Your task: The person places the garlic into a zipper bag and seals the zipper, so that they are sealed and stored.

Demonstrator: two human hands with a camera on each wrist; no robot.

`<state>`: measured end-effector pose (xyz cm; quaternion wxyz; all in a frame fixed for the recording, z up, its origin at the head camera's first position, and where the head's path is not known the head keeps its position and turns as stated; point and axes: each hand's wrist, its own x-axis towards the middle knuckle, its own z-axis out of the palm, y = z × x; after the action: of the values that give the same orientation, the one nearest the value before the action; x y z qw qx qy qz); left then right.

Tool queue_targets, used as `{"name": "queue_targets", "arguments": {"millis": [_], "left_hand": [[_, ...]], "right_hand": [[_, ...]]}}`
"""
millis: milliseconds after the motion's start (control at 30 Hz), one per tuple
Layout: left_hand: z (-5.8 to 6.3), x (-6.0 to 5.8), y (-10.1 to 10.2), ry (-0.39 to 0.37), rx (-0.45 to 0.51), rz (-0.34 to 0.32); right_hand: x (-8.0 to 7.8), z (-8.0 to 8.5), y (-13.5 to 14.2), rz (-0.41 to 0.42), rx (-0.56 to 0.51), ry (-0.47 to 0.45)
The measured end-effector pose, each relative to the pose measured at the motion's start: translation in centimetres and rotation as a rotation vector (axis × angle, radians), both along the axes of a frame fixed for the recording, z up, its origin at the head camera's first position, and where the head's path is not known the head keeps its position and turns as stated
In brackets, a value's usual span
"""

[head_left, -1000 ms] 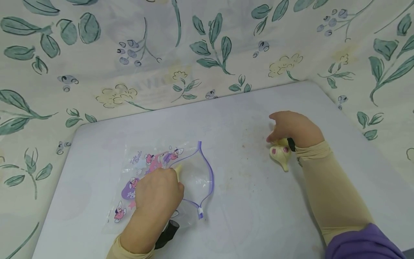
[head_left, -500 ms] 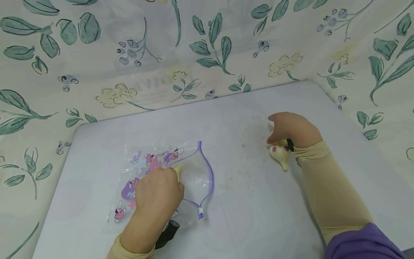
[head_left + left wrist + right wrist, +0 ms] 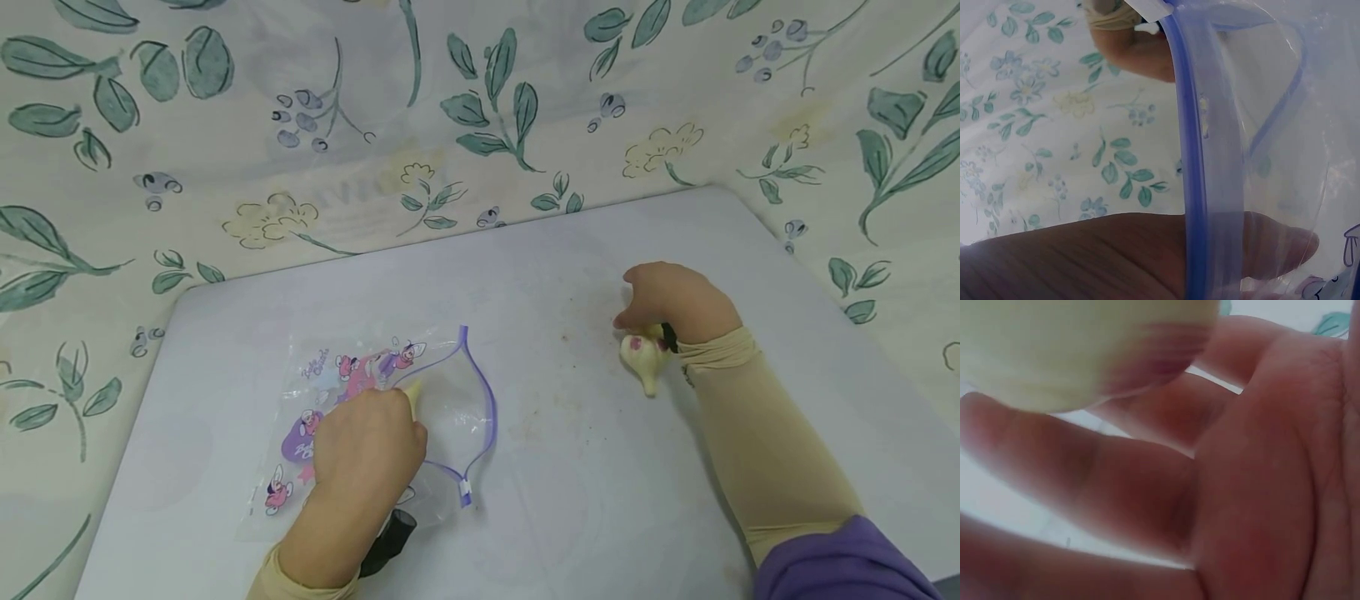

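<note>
Pinches a clear, purple-zipped plastic bag (image 3: pixel 492 408) open with left hand (image 3: pixel 367 446), beside a pale-yellow tip (image 3: pixel 415 394) at its mouth. Spreads right hand (image 3: pixel 681 301) fingers near a cream, purple-patched bulb (image 3: pixel 642 362) on the white table (image 3: pixel 555 483).

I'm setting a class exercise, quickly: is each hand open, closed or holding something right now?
Left hand: closed, holding the zip bag.
Right hand: open beside a pale bulb; contact can't be judged.

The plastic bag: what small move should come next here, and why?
Probably the right hand should curl its fingers round the pink-spotted bulb beside it. That bulb lies outside the plastic bag, whose mouth gapes open on that side.
</note>
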<state>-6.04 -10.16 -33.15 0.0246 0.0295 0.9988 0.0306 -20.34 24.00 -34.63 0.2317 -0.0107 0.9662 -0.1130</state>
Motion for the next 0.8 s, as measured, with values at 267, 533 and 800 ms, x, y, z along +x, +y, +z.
{"name": "queue_targets", "arguments": {"millis": [267,533,800], "left_hand": [[0.05,-0.05,0.05,-0.013,0.003,0.005],[0.04,-0.02,0.05,-0.013,0.012,0.002],[0.02,-0.03,0.02,-0.004,0.014,-0.002]], "right_hand": [[-0.13,-0.03,0.23,-0.015,0.007,-0.009],[-0.45,-0.59,0.19,0.013,0.025,0.011],[-0.55,-0.86,0.2,0.043,0.035,0.005]]}}
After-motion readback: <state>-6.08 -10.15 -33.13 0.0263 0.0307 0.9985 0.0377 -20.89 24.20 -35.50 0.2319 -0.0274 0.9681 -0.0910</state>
